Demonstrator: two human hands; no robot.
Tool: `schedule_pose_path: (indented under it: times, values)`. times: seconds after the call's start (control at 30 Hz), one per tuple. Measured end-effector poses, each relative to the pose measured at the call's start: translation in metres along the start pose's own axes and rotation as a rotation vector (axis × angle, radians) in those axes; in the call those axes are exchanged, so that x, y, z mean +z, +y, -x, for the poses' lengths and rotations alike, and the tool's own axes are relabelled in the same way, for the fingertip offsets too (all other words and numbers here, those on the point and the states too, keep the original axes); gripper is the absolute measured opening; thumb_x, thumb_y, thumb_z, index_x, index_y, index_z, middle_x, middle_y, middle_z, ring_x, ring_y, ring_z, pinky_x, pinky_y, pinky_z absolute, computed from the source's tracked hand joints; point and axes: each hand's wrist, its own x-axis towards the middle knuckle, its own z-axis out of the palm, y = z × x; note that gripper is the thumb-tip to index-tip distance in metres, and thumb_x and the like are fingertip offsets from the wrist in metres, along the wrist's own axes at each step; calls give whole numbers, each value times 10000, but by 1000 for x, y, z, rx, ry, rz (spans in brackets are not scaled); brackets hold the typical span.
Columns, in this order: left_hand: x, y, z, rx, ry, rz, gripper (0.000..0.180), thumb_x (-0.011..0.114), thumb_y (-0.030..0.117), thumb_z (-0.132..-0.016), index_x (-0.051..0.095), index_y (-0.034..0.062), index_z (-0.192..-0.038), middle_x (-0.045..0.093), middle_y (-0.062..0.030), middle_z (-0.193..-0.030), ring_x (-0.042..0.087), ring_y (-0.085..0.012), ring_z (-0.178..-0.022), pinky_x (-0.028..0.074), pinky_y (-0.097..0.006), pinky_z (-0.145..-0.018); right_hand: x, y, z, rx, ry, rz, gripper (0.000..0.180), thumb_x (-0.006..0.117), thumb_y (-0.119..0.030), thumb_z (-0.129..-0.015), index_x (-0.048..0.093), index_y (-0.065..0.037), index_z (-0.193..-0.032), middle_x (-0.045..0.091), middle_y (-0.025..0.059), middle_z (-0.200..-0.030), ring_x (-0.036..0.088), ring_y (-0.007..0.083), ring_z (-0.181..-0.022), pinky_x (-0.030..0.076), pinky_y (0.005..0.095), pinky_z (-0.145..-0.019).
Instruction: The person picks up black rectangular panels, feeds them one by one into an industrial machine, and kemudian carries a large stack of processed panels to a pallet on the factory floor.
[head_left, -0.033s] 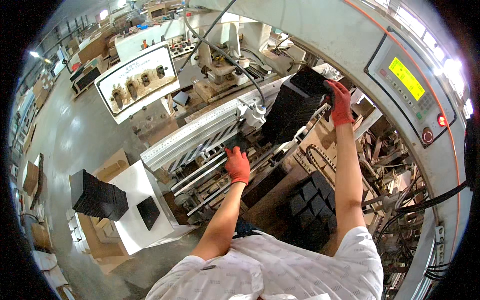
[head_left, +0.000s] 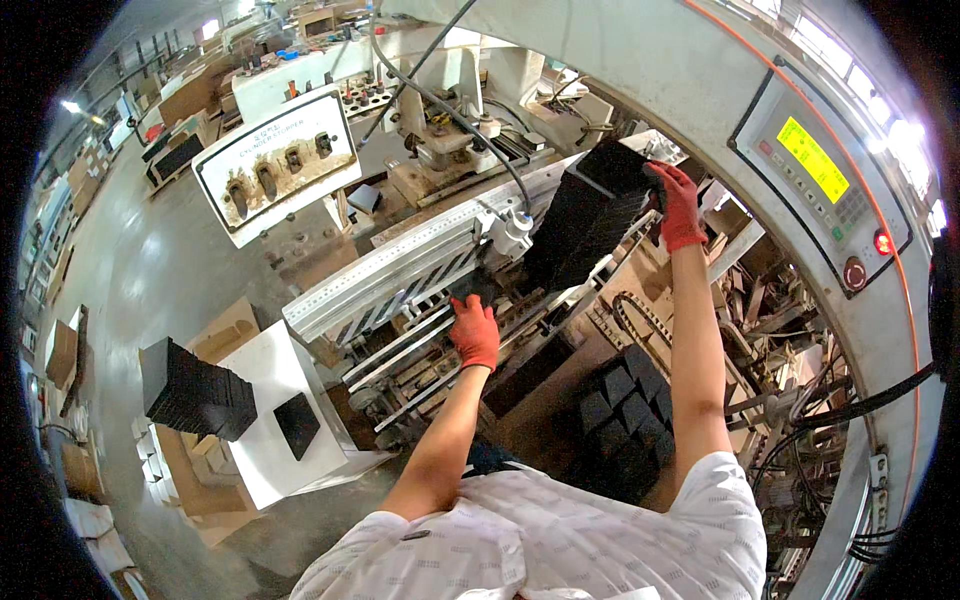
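Dark shape [head_left: 484, 285] just beyond left hand [head_left: 474, 333], indistinct

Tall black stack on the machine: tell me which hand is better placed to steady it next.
Right, most likely: the right hand is at the right edge of the black stack, while the left hand is farther off, lower left.
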Motion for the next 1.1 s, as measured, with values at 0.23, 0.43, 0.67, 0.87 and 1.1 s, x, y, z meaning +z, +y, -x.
schedule_pose_path:
  times: [0.23, 0.43, 0.67, 0.87, 1.1]
  values:
    - [-123, 2, 22, 199, -305, 57, 680, 748, 318, -964, 449, 105, -1538, 747, -147, -922, 747, -369, -889, 605, -542, -798, -19, 40, -24, 9, -214, 102, 243, 745, -172, -1009, 803, 19, -1148, 784, 15, -1068, 679, 106, -980, 508, 255, -924]
    - [-191, -58, 95, 35, -143, 497, 818, 772, 135, -952, 350, 111, -1652, 754, -85, -991, 721, -172, -867, 625, -403, -727, 11, 55, -8, -255, 108, 41, 272, 681, -246, -1074, 806, -6, -1055, 759, -11, -950, 630, 89, -850, 486, 255, -783]
    - [-218, -128, 140, -281, 20, 649, 708, 703, 20, -992, 417, 99, -1635, 636, -92, -1339, 682, -140, -1011, 619, -298, -688, 62, 69, 23, -410, 595, 381, 490, 474, -368, -1165, 749, -4, -984, 759, 68, -878, 640, 180, -811, 501, 347, -785]
    - [-245, -135, 130, -282, 266, 535, 580, 680, 12, -1007, 514, 71, -1560, 659, -99, -1343, 652, -145, -1025, 544, -315, -907, 58, 80, 15, -500, 719, 420, 570, 337, -428, -1163, 726, -60, -967, 740, 78, -887, 663, 254, -817, 524, 410, -822]
    - [-262, -158, 145, -324, 376, 562, 540, 673, 15, -1010, 522, 64, -1527, 658, -105, -1355, 683, -181, -1101, 578, -335, -839, 19, 139, -25, -641, 708, 167, 400, 490, -423, -1101, 715, -91, -1102, 731, 65, -1013, 666, 259, -881, 530, 425, -838]
